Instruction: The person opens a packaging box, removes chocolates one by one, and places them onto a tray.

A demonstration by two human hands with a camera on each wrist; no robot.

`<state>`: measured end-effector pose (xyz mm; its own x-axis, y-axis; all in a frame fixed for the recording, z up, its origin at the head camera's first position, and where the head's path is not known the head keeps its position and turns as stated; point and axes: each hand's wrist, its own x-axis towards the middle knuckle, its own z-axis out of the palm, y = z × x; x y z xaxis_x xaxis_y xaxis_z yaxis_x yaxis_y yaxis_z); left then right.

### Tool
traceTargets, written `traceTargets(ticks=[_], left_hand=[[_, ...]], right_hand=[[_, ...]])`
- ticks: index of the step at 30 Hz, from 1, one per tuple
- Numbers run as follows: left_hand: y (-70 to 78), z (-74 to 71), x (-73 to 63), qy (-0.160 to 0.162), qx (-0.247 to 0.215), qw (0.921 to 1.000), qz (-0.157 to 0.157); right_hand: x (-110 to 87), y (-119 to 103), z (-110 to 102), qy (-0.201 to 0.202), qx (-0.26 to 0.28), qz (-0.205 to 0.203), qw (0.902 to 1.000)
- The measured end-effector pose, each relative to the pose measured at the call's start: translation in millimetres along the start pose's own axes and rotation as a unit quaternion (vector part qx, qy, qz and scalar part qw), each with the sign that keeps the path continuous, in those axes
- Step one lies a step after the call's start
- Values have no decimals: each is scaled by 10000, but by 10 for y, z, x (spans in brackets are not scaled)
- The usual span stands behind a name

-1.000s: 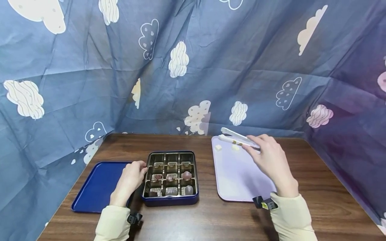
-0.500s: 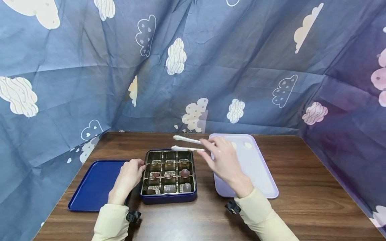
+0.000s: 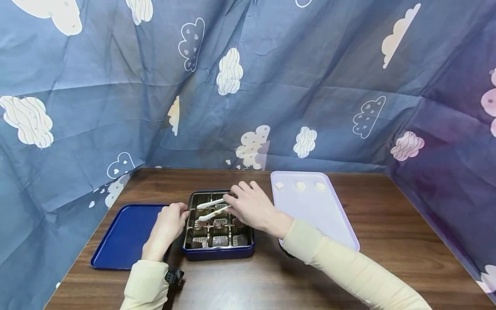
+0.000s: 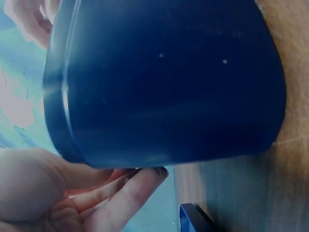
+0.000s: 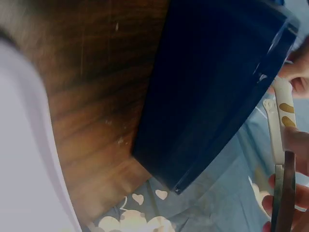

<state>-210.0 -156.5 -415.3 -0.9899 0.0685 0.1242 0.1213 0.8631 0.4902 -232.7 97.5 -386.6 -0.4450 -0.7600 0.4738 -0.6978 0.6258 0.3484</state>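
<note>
In the head view my right hand (image 3: 251,206) holds a pair of white tongs (image 3: 212,213) over the blue tin (image 3: 218,254). The two tips stand apart above the tin's left and middle compartments; I see no piece clasped between them. The right wrist view shows brown stripes on the tongs (image 5: 285,108). Dark chocolates lie in the divided gold insert, among them a chocolate (image 3: 243,239) at the near right; my right hand hides part of the far right. My left hand (image 3: 168,224) rests against the tin's left side, its fingers touching the outer wall (image 4: 169,96).
A lilac tray (image 3: 315,215) on the right bears three small white pieces, one of them a square piece (image 3: 279,186). To the left lies a blue lid or tray (image 3: 124,239), partly behind my left hand. A cloud-patterned cloth (image 3: 201,120) hangs beyond the wooden table (image 3: 232,284).
My right hand has swung left from over the lilac tray, carrying the tongs down over the tin. My left hand has stayed beside the tin.
</note>
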Motion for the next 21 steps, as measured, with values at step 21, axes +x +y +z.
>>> traceTargets(ticks=[21], left_hand=[[-6,2,-13,9,-18,10000,58]], right_hand=[[391,-196,-77,-1220,-912,-440,9874]])
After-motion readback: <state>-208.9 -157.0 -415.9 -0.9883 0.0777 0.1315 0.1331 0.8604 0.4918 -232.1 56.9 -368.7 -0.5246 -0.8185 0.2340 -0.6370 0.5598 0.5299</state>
